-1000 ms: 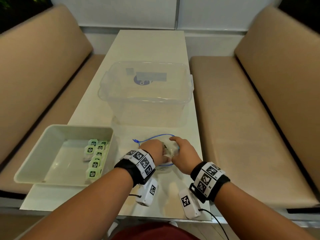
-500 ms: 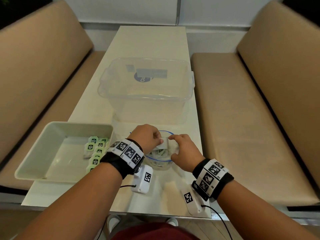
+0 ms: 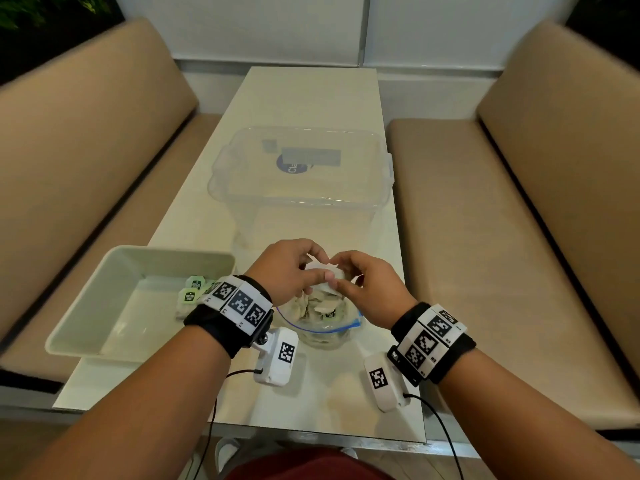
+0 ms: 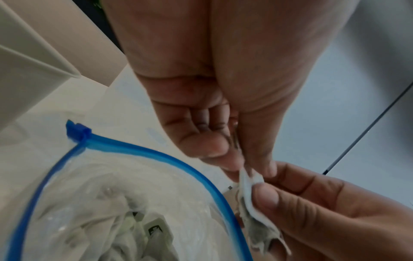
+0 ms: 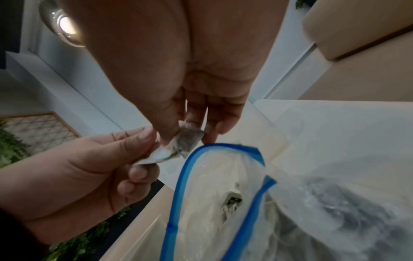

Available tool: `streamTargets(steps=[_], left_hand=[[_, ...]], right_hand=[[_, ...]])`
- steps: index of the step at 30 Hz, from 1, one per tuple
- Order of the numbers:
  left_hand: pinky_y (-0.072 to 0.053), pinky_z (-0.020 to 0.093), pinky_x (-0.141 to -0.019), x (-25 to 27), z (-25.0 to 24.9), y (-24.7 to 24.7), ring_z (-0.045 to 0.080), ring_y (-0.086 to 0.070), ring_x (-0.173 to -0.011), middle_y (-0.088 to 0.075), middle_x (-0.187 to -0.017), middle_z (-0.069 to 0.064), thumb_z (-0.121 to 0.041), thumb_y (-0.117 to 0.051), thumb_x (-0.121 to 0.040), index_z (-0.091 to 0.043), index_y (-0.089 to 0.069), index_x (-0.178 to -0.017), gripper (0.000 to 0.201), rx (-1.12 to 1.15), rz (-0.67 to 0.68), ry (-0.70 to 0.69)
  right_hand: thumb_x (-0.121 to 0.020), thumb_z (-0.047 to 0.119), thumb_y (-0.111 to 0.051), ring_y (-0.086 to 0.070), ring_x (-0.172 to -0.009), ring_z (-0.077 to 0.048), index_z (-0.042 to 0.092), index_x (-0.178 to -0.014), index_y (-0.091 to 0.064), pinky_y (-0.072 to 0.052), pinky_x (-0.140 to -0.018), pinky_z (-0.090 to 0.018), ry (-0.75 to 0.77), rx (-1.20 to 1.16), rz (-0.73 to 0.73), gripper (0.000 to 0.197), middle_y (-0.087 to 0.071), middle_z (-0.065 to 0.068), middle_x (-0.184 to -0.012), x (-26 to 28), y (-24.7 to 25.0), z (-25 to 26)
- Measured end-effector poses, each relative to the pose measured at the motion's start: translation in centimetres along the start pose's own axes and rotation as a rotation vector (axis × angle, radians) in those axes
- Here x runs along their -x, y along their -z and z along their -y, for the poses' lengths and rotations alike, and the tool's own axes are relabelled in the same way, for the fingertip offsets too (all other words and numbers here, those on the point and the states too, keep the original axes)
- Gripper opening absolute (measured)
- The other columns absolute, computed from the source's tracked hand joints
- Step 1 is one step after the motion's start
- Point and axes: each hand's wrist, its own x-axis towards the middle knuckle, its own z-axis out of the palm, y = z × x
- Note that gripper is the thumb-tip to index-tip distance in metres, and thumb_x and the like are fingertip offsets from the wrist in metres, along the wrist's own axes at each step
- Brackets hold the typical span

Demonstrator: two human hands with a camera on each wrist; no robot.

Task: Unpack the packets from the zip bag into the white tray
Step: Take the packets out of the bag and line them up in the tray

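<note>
A clear zip bag point(image 3: 320, 329) with a blue zip rim point(image 4: 156, 155) stands open on the table, and several white packets point(image 4: 154, 231) lie inside it. Just above its mouth, my left hand point(image 3: 316, 264) and right hand point(image 3: 341, 276) pinch one white packet point(image 3: 320, 270) between them. In the left wrist view, my left fingertips hold the packet's point(image 4: 250, 180) top edge and the right thumb presses its side. In the right wrist view, the right thumb and fingers pinch the packet point(image 5: 188, 139). The white tray point(image 3: 86, 317) sits to the left with several green-labelled packets point(image 3: 193, 289) in it.
A large clear plastic bin point(image 3: 301, 202) stands just behind the bag in the middle of the table point(image 3: 304, 98). Tan benches point(image 3: 485, 237) run along both sides. Cables hang from both wrist cameras over the table's near edge.
Both hands rose from the bag's mouth, lifting one white packet out. They now hold it together above the bag.
</note>
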Motion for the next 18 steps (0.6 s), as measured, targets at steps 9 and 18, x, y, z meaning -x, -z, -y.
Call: streamTargets(steps=[9, 18], left_hand=[[-0.057, 0.031, -0.059, 0.4, 0.3, 2.1, 0.015, -0.063, -0.054, -0.048, -0.058, 0.002, -0.012, -0.07, -0.087, -0.021, -0.059, -0.095, 0.016, -0.016, -0.156, -0.005], [-0.046, 0.015, -0.072, 1.4, 0.5, 6.6, 0.004, -0.061, -0.068, -0.057, -0.076, -0.013, -0.018, -0.078, -0.08, -0.028, -0.07, -0.106, 0.028, -0.305, -0.012, -0.045]], right_hand=[[-0.091, 0.028, -0.068, -0.062, -0.071, -0.012, 0.021, -0.088, -0.066, -0.048, -0.067, -0.02, -0.068, 0.016, -0.06, 0.008, -0.067, 0.006, -0.077, -0.6, 0.1, 0.0], [-0.099, 0.013, -0.046, -0.057, -0.076, -0.017, 0.019, -0.095, -0.059, -0.051, -0.076, -0.037, -0.028, -0.097, -0.128, 0.016, -0.063, 0.003, -0.084, -2.6, -1.4, 2.3]])
